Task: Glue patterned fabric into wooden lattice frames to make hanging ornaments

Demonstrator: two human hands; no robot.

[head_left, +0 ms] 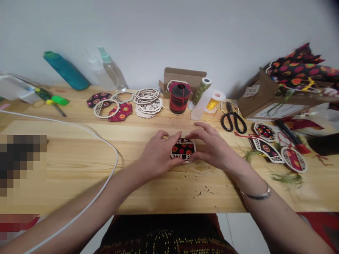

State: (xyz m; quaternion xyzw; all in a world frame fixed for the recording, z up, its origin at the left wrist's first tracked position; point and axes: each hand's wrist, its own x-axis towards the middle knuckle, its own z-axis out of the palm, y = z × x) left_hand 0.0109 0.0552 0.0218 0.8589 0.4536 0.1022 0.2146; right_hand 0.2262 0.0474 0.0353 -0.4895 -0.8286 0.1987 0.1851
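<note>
One patterned piece (183, 149) lies just below and right of the frame's centre, between the left hand (159, 151) and the right hand (213, 146). The left hand's thumb and fingers close around its left end; the right hand curves loosely at its right edge, its grip unclear. Neither is plainly nearer; covered edges hide the long axis.

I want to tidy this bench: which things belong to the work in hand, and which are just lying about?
Work in hand, judging by contact and likeness:
patterned piece with lattice borders, held by left hand and right hand
probably the stacked pale frames
probably the oval framed piece

Seemingly just lying about:
teal cylinder
clear bottle
white cable
</note>
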